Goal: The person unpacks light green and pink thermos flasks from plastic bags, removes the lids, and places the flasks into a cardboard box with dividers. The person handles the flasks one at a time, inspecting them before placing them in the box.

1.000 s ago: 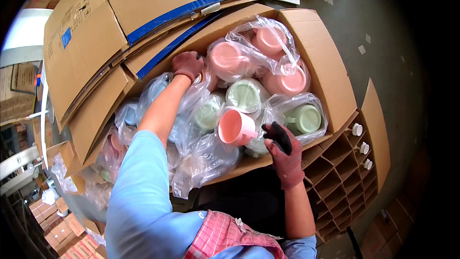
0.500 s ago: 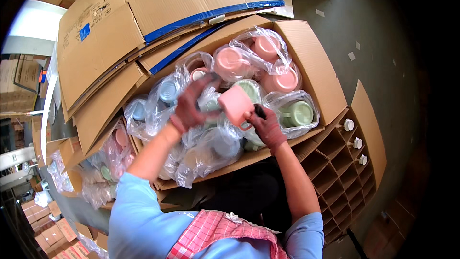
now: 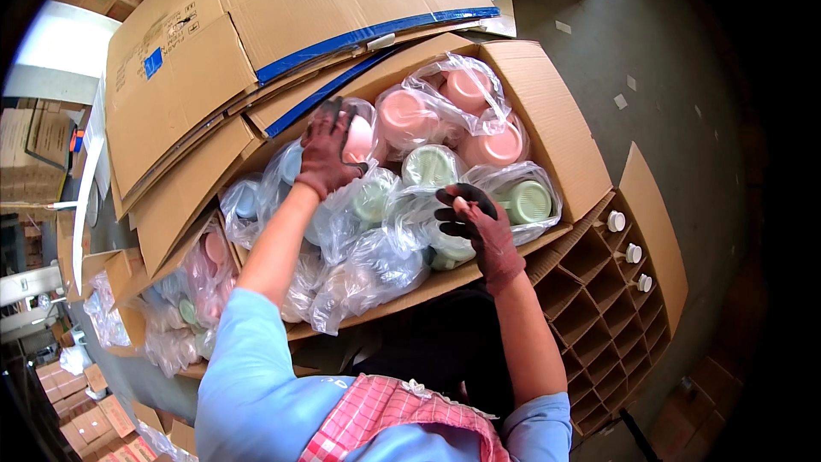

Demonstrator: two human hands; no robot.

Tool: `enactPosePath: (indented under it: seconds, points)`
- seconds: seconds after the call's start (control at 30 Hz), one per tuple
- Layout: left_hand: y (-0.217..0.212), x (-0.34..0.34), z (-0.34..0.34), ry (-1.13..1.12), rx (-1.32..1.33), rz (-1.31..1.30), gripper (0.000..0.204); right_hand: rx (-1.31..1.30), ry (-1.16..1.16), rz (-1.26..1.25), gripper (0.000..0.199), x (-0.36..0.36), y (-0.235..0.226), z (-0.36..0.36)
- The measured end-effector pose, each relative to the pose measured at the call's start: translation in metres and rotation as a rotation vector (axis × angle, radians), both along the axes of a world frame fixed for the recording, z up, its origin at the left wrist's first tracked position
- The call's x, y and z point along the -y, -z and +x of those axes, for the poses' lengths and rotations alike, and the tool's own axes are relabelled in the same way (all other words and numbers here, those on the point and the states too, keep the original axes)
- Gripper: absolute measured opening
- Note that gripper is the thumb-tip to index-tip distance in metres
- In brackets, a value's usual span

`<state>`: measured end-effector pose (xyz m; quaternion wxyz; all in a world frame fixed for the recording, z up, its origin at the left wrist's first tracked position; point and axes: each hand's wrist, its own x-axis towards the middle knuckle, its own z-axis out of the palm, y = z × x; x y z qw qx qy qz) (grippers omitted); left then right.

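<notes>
My left hand (image 3: 328, 152), in a dark red work glove, is curved round a pink mug (image 3: 358, 140) at the far side of a large cardboard box (image 3: 554, 111). Its thumb and fingers lie on either side of the mug. Above the near right part of the box my right hand (image 3: 481, 224), gloved too, is half curled with its fingers apart and nothing in it. Mugs in clear plastic bags fill the box: pink mugs (image 3: 406, 115) at the back, green ones (image 3: 430, 166) in the middle and right, a blue one (image 3: 292, 164) at the left.
Flattened cardboard boxes (image 3: 342, 0) with blue edges lie stacked beyond the box. At the right stands a carton with cardboard dividers (image 3: 590, 299), with several white-capped items (image 3: 633, 253) along its side. Another box of bagged mugs (image 3: 184, 312) is at the left.
The pink mug has left my right hand and is now under my left hand, farther back and left in the box. My right hand has drawn slightly back toward me and opened.
</notes>
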<state>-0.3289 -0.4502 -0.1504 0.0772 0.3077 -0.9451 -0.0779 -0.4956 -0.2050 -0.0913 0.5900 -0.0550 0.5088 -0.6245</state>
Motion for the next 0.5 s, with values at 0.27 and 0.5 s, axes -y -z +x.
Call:
enactPosePath:
  seconds: [0.27,0.5]
  points:
    - [0.051,0.030,-0.005,0.322,0.444,-0.072,0.063,-0.007,0.104,0.133,0.029,-0.078,0.028,-0.004]
    - [0.012,0.014,-0.097,0.009,0.086,-0.128,0.062,-0.014,0.196,0.082,0.030,-0.101,0.027,0.004]
